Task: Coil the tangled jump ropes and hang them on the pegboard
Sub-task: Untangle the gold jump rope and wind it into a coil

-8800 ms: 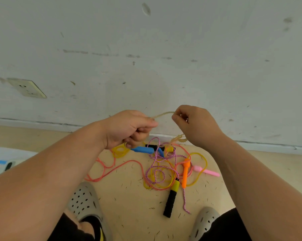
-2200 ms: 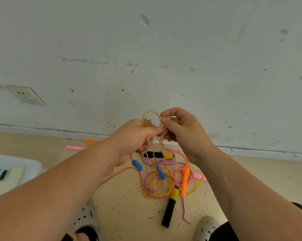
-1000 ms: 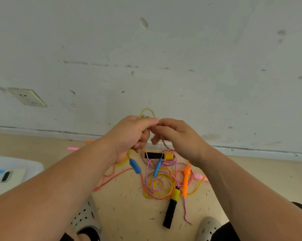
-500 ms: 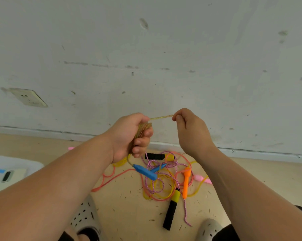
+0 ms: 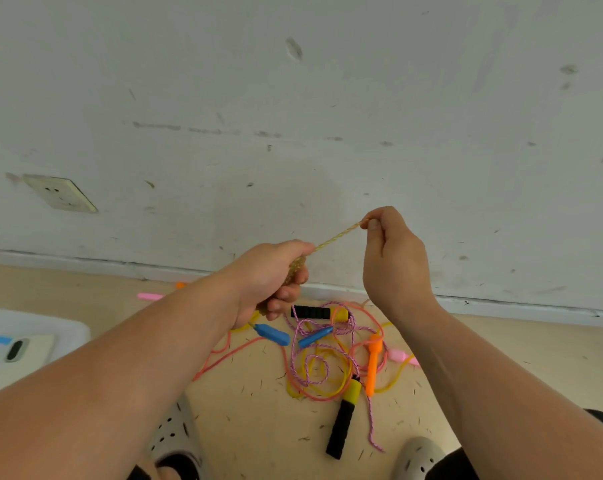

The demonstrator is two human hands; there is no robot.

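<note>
The left hand (image 5: 272, 275) is curled round a bundle of yellow rope (image 5: 334, 236), and the right hand (image 5: 393, 261) pinches the stretch drawn taut between them, slanting up to the right. It looks light, limp and slick, best gripped at the bundle; the tangle (image 5: 322, 362) lies on the floor (image 5: 258, 427) below.
</note>
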